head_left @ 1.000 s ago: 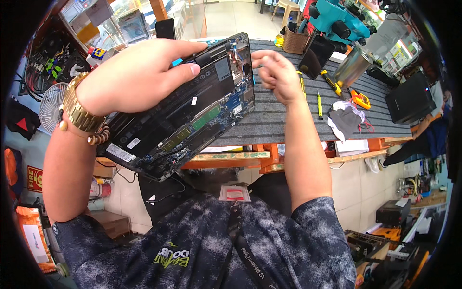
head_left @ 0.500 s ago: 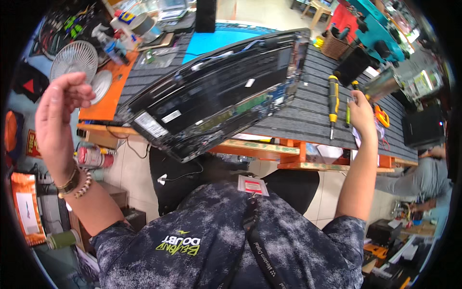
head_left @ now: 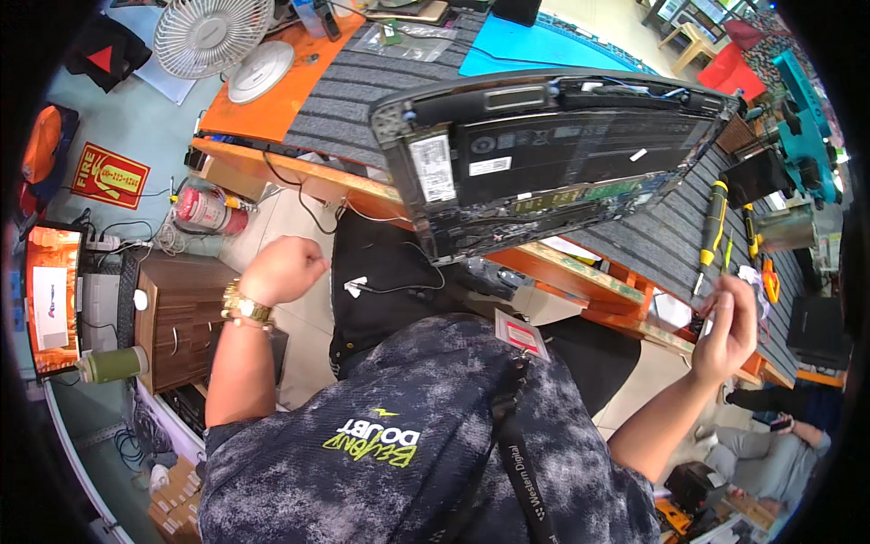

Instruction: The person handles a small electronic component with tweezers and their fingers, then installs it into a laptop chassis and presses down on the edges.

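An opened laptop [head_left: 566,150], its black battery and green circuit board exposed, sits tilted over the front edge of the workbench. To the left of it and lower, my left hand [head_left: 284,269] is closed in a loose fist, with nothing visible in it. My right hand [head_left: 728,331] is off the bench's right front edge, fingers stretched out and thumb apart, holding nothing. Nearest to that hand lie a large yellow-and-black screwdriver [head_left: 711,236], a smaller yellow-and-black tool [head_left: 751,231] and an orange-handled tool [head_left: 770,280].
A grey striped mat [head_left: 358,104] covers the bench, with a blue mat [head_left: 535,45] behind the laptop. At the far left stands a white fan [head_left: 210,34]. A wooden cabinet [head_left: 186,317] is at my left, and another person [head_left: 770,458] sits at lower right.
The view has swung, shifting the bench scene. My left hand has come down and its fingers have curled. My right hand has drawn back from the tools and opened.
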`<state>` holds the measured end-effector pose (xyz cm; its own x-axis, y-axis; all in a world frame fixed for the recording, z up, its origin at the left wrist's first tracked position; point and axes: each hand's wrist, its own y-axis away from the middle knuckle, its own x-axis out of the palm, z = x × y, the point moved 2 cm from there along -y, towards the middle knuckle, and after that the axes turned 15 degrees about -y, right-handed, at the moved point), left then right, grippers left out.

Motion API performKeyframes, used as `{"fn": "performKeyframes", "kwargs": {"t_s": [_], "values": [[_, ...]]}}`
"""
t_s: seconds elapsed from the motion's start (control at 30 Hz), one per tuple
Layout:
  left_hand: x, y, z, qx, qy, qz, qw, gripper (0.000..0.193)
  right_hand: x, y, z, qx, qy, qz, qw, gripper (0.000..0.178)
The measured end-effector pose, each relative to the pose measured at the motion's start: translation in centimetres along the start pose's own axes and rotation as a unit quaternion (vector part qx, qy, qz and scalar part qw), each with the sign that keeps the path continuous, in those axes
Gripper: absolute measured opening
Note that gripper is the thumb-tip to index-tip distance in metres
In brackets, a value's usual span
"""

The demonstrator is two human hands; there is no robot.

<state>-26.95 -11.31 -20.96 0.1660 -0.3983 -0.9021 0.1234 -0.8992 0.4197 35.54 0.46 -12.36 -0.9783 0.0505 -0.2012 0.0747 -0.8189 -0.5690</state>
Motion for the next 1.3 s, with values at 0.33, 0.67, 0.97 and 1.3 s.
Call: {"fn": "performKeyframes", "kwargs": {"t_s": [0.33,0.67,0.97,1.3], "values": [[7.8,-1.6,-1.7,0.195,0.056,-0.077,0.976,0.021,11.6,1.9,3.9,0.032,-0.023,0.196,0.98,0.009],[1.9,0.1,-14.1,0.327,0.226,-0.199,0.896,0.018,24.9,6.6,1.0,0.145,-0.116,0.439,0.879,0.036],[1.1,-0.3,-12.7,0.212,0.354,-0.249,0.876,0.029,26.1,8.6,-3.4,0.218,-0.153,0.325,0.908,0.021],[-1.4,-1.1,-13.9,0.255,0.277,-0.29,0.88,0.028,28.4,9.9,-5.9,0.367,-0.256,0.268,0.853,0.023]]}}
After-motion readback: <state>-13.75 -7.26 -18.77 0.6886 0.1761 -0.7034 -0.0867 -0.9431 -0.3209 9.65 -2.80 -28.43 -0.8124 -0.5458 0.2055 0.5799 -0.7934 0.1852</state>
